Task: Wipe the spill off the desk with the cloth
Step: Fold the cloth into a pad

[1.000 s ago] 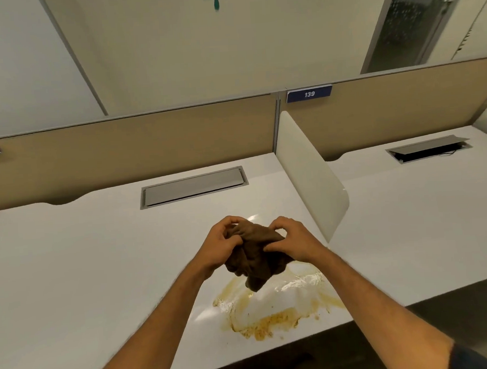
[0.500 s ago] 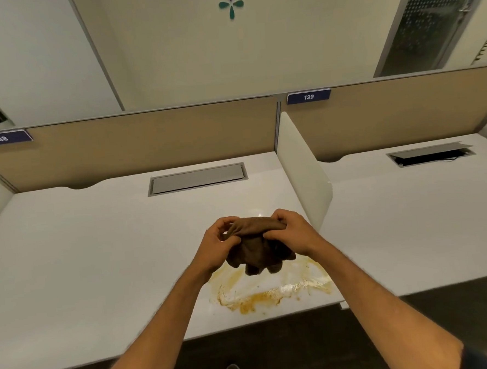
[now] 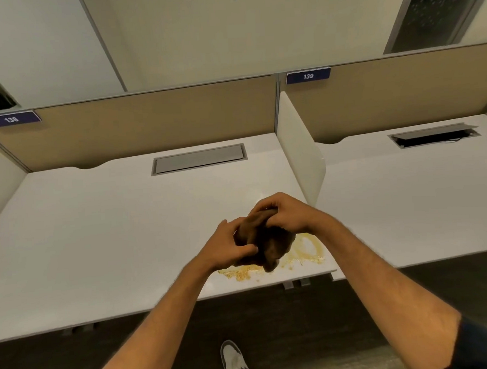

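We hold the brown cloth bunched between left hand and right hand, fingers curled round it. The spill lies just beneath them on the desk. A careless outward stroke could push liquid over the near edge below our wrists.

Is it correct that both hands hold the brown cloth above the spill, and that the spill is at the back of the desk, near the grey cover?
Not quite. The head view shows the spill at the front edge of the desk, far from the grey cover. The rest is right: the left hand and right hand both hold the brown cloth above it.
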Tool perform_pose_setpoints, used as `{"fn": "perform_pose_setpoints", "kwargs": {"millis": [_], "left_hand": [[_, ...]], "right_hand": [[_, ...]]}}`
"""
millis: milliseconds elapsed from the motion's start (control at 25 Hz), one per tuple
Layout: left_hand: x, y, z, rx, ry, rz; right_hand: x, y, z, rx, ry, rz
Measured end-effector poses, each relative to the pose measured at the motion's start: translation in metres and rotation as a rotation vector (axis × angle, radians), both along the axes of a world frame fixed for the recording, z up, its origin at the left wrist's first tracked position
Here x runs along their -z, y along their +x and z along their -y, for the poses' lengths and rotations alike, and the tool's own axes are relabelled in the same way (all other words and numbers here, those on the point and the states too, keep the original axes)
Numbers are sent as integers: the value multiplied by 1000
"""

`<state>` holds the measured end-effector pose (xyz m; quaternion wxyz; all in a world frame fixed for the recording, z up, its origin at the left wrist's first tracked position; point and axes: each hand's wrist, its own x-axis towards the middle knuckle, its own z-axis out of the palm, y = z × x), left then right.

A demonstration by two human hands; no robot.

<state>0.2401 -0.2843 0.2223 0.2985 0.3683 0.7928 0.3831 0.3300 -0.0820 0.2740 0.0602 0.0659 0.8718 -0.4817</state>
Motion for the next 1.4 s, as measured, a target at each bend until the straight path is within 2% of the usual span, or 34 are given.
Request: {"fn": "perform_pose_setpoints", "kwargs": {"millis": [120,240,360,440,560,680,720,800,880,1000,1080,1200,1320,1400], "left_hand": [[4,0,3,-85,26,21],[10,-7,9,-155,-17,-107],[6,-18,9,-207,-118,-183],[6,-29,13,-239,-200,-161],[12,-45,25,-320,-185,37],[22,-53,44,-368,43,417],[25,-54,51,-382,111,489],[34,-60,66,-432,207,570],[40,-66,80,-447,237,584],[39,-76,99,-305,263,524],[29,-80,106,-195,304,506],[15,-87,109,-70,318,488],[16,-95,113,-86,333,499],[22,-98,116,-104,319,512]], "right_hand": [[-1,-1,7,35,41,-34],[5,-2,11,108,75,-14],[12,-6,26,162,192,-15],[15,-14,45,214,260,-39],[20,-27,74,255,330,-78],[39,-34,116,309,318,-183],[49,-33,130,323,311,-219],[67,-26,151,301,295,-243],[75,-20,159,294,176,-268],[73,-28,153,458,30,-333],[64,-34,145,495,33,-259],[58,-40,131,322,-33,-25],[59,-45,130,245,-111,102],[69,-47,137,292,-113,80]]}}
